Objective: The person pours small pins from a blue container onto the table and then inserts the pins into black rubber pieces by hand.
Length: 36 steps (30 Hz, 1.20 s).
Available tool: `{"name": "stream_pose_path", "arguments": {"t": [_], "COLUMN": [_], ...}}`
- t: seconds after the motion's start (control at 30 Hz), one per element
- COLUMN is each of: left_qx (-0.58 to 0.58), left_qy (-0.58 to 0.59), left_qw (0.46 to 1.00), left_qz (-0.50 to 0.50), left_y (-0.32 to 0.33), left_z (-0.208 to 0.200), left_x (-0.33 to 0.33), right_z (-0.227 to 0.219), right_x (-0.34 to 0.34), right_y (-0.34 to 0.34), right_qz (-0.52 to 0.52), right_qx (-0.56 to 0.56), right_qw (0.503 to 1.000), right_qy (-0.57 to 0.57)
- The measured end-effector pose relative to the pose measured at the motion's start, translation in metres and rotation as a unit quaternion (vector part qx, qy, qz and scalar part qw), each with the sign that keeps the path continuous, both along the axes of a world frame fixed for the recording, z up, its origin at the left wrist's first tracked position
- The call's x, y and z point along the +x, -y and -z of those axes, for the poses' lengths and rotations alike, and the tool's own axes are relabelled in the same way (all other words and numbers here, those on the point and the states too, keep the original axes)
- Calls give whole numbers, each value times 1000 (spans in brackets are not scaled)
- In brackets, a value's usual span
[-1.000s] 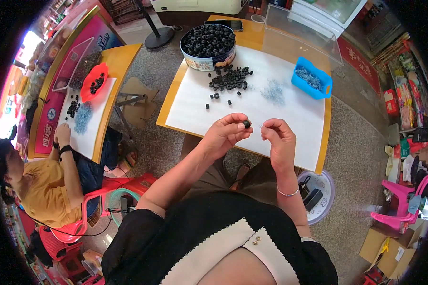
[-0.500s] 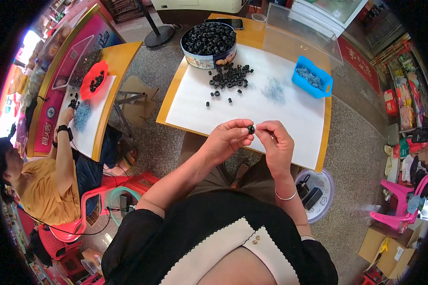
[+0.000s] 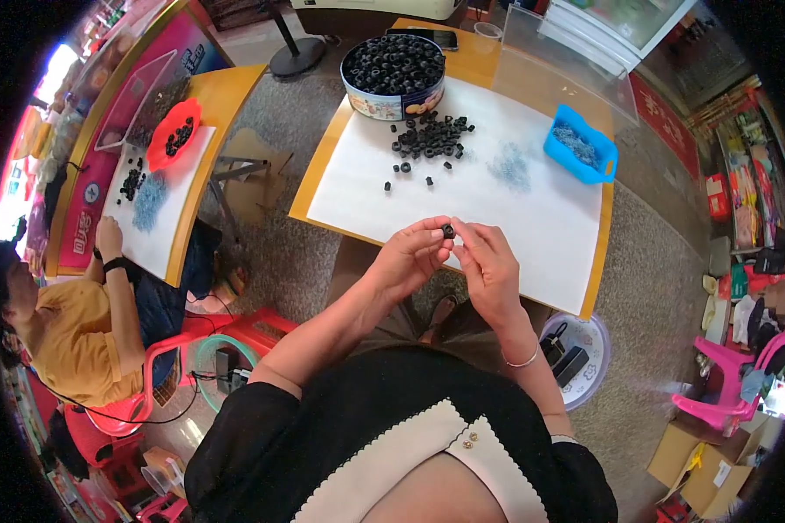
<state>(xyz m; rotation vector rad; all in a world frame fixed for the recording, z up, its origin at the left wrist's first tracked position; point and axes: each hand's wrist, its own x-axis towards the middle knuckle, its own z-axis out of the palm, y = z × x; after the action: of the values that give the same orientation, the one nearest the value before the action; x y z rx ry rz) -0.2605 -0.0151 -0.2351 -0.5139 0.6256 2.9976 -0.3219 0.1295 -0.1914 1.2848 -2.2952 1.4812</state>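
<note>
Red plastic marks the upper left of my view: a tray (image 3: 158, 141) of black pieces on the co-worker's worktop (image 3: 231, 91), with that person's hand (image 3: 109, 237) below it. At top centre I see a round tin (image 3: 379, 106) full of black pieces; a loose pile (image 3: 432, 138) lies before it on a white sheet (image 3: 532, 227), probably spread for easy picking. Mid-frame, the left hand (image 3: 410, 253) has its fingers closed on one black piece (image 3: 447, 231), pinched at the tips, I judge, to leave a side exposed. The right hand (image 3: 493, 275) has its fingers bent close against that piece; whether they grip anything, I cannot tell. Pale-blue bits (image 3: 509, 166) and a blue tray (image 3: 582, 170) sit towards the upper right, perhaps to keep the kinds apart.

Since half a second ago, the co-worker's hand has drawn back from the black pieces, and the held piece appears further left.
</note>
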Motion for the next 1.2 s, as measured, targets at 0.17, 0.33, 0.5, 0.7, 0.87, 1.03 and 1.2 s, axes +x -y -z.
{"name": "stream_pose_path", "arguments": {"t": [0.17,0.33,0.5,0.7,0.87,1.03,1.2], "left_qx": [12,-3,-13,-32,-27,-22,-66], "left_qy": [9,17,7,-13,-32,-18,-17], "left_qw": [1000,1000,1000,999,999,1000,998], "left_qz": [-8,-19,-21,-19,-10,10,12], "left_y": [5,10,18,17,12,4,-7], "left_z": [-3,-4,-12,-14,-11,-20,-32], "left_x": [2,8,12,9,5,1,4], "right_z": [21,57,72,66,31,0,5], "right_x": [-48,-95,-111,-110,-91,-42,-21], "right_y": [18,66,84,81,38,0,-12], "right_qz": [91,101,89,91,65,-11,-89], "right_qx": [-2,110,185,139,45,-189,-324], "right_qw": [994,984,965,969,986,846,767], "right_qy": [54,-96,-165,-183,149,498,547]}}
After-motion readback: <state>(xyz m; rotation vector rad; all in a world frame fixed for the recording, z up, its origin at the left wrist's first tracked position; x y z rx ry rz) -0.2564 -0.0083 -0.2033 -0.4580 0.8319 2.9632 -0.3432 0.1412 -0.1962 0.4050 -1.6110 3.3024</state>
